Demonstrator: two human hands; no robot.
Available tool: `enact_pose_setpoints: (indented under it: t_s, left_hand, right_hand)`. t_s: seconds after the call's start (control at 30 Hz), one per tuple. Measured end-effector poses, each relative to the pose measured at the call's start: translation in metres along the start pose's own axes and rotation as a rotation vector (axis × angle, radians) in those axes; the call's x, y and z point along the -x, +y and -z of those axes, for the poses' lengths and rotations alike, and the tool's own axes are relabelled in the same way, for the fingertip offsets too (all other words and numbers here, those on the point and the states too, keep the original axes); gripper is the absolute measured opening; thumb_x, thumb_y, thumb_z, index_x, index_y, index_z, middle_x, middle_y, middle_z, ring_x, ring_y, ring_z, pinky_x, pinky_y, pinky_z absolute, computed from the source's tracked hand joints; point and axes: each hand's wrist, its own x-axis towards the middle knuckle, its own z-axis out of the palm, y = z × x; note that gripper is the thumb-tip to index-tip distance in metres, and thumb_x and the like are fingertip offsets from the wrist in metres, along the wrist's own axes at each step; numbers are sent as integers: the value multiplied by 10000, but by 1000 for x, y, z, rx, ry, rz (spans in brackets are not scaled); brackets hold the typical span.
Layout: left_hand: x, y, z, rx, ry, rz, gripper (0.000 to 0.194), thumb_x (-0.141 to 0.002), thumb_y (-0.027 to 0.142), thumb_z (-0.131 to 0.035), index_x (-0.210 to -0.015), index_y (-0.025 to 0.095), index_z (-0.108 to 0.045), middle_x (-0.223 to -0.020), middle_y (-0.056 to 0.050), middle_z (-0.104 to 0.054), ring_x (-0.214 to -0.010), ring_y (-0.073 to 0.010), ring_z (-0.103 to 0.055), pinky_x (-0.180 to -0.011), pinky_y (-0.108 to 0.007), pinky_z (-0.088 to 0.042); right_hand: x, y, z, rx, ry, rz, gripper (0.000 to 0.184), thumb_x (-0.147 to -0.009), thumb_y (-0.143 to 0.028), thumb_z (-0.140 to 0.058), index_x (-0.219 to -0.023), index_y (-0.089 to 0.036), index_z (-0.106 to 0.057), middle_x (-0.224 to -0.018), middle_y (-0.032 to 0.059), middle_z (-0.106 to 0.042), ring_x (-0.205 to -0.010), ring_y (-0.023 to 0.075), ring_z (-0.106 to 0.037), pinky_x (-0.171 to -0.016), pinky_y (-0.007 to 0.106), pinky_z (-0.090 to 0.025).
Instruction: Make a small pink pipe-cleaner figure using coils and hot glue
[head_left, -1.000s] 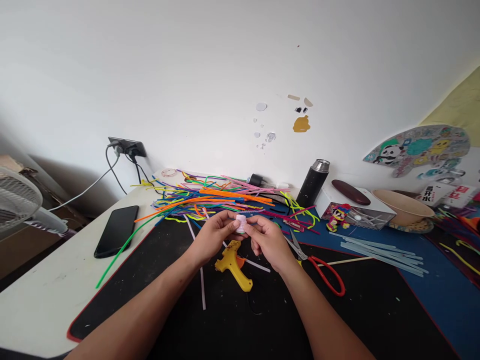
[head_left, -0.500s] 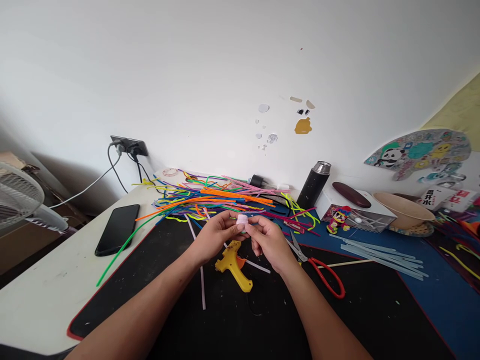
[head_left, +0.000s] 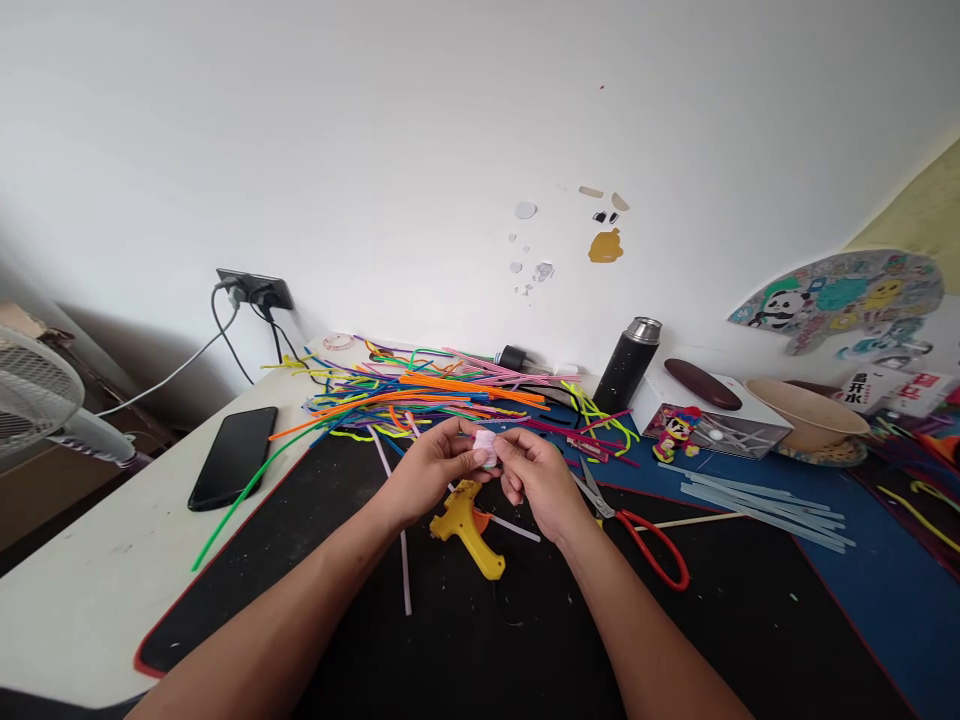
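Note:
Between my fingertips is a small pale pink-white coiled piece [head_left: 485, 446], seemingly wound from pipe cleaner, though much of it is covered by my fingers. My left hand [head_left: 435, 465] pinches it from the left side. On the other side, the thumb and fingers of my right hand [head_left: 536, 475] close on its right edge. Just below the hands, a yellow hot glue gun [head_left: 472, 535] lies on the black mat [head_left: 360, 640]. A pale pipe cleaner [head_left: 406, 570] lies left of the glue gun. Red-handled scissors [head_left: 652, 545] rest to the right of my right hand.
A heap of coloured pipe cleaners [head_left: 420, 390] spreads behind my hands. A black phone [head_left: 234, 458] lies at left. A black thermos [head_left: 630, 365], a small figure [head_left: 676, 433] and several glue sticks [head_left: 765, 512] are at right. The wall is at the back, a fan [head_left: 37, 390] far left.
The coiled piece has turned and tilted between my fingers, so more of its side shows. My right fingertips have shifted slightly upward on it. The glue gun and scissors have stayed put.

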Motion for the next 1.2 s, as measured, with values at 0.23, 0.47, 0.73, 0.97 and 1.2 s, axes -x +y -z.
enact_pose_setpoints:
  t_s: [0.23, 0.47, 0.73, 0.97, 1.2]
  left_hand:
    - [0, 3, -2, -5, 23, 12, 533, -702, 474, -939, -1010, 153, -645, -910, -72, -792, -798, -190, -756, -813, -321, -603]
    - [-1, 1, -1, -21, 44, 6, 493, -743, 483, -912, -1007, 154, -657, -903, -69, -789, -801, -192, -762, -828, -326, -614]
    - [-1, 1, 4, 149, -16, 47, 458, -761, 425, -910, -1065, 133, -732, -953, -112, -793, -856, -249, -794, -832, -337, -634]
    - [-2, -3, 3, 192, 23, 53, 441, -729, 365, -942, -1046, 134, -741, -940, -108, -800, -848, -243, -797, -778, -294, -637]
    - [-3, -4, 5, 269, 40, 62, 389, -748, 303, -930, -1041, 126, -746, -985, -122, -801, -852, -231, -800, -807, -284, -645]
  right_hand:
    - [0, 0, 0, -22, 1, -1, 432, -812, -600, -789, -853, -192, -652, -486, -96, -455, -383, 79, -419, -395, 208, -317]
    - [-1, 2, 1, 99, -15, 9, 461, -846, -615, -753, -987, -182, -678, -480, -86, -502, -374, 89, -425, -392, 213, -301]
    - [0, -3, 3, 52, -1, 9, 459, -821, -601, -782, -961, -175, -683, -480, -87, -491, -383, 84, -425, -395, 208, -310]
    - [-1, 0, 2, 37, -2, 2, 463, -803, -603, -797, -956, -182, -681, -478, -89, -487, -381, 85, -418, -389, 208, -309]
    - [0, -3, 1, -36, -13, -18, 448, -808, -609, -796, -906, -183, -699, -496, -75, -492, -402, 83, -411, -385, 203, -313]
